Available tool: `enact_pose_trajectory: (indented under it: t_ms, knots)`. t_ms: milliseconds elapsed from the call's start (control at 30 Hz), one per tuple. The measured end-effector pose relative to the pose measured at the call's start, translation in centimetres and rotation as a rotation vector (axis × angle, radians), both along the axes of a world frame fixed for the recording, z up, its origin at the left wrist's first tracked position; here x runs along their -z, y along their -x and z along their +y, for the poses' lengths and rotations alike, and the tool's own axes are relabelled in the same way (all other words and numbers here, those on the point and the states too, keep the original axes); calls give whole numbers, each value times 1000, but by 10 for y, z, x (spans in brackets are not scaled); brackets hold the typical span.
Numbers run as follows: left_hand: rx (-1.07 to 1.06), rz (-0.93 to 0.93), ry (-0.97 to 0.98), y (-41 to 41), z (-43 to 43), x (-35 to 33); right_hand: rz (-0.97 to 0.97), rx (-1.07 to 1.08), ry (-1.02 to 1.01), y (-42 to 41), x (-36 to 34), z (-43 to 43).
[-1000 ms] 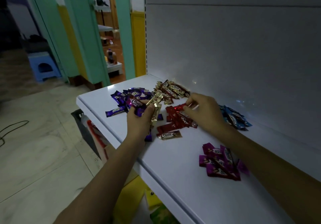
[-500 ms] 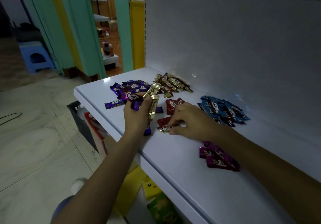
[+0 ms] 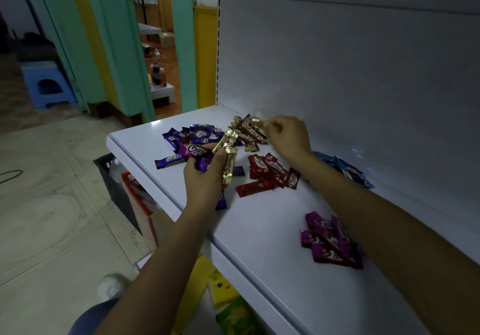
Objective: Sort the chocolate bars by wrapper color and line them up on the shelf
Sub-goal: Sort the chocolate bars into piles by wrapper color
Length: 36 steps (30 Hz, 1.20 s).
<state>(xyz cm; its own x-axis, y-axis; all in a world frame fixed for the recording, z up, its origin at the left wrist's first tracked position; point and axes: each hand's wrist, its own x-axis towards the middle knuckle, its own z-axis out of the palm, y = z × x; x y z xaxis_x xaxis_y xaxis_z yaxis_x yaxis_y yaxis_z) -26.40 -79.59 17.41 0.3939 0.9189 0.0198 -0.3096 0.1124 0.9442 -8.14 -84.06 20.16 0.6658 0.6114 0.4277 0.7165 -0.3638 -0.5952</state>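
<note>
Chocolate bars lie in colour groups on the white shelf (image 3: pixel 259 230). A purple pile (image 3: pixel 197 134) sits at the far left, a gold pile (image 3: pixel 248 133) behind it, a red pile (image 3: pixel 270 172) in the middle, a blue pile (image 3: pixel 345 169) near the back wall, and a magenta pile (image 3: pixel 330 241) close to me. My left hand (image 3: pixel 202 176) grips a bunch of mixed bars (image 3: pixel 227 158), gold and purple among them. My right hand (image 3: pixel 288 137) pinches a gold bar at the edge of the gold pile.
The shelf's back panel (image 3: pixel 350 74) rises right behind the piles. Below the shelf edge stand a dark crate (image 3: pixel 111 176), a red box (image 3: pixel 137 194) and yellow and green packs (image 3: pixel 231 306). A blue stool (image 3: pixel 44 87) stands far left on the tiled floor.
My right hand picked up a gold bar near the red pile and carried it back to the gold pile. My left hand stayed in place with its bunch.
</note>
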Motion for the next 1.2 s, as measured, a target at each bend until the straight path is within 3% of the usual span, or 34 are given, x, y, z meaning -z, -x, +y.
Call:
enact_pose_trajectory:
  t_ms: [100,200,300,433,567,667,767,900,967,1100,1200]
  knots:
    - [-14,-17,54,0,2,-2,69,-76,188,-3,1,13]
    - [-8,-27,51,-1,1,-4,17,-152,216,10,4,15]
    - [-11,-24,41,-1,-1,-5,11,-353,327,25,5,14]
    - [-32,-19,30,1,-1,-2,-212,-415,526,35,15,19]
    - [-75,-43,63,5,0,0,-173,-438,453,38,14,23]
    - [-91,-77,113,6,2,2,141,-418,184,44,6,27]
    - [-101,-87,133,5,4,4,334,-324,-15,44,1,38]
    - [-99,-71,123,5,9,6,221,-451,284,48,-2,50]
    - [-102,-69,119,4,10,7,140,-417,382,52,-1,56]
    - [-76,-72,89,2,7,6,36,-245,349,54,3,57]
    - [-50,-86,72,1,6,6,167,-265,149,54,3,48]
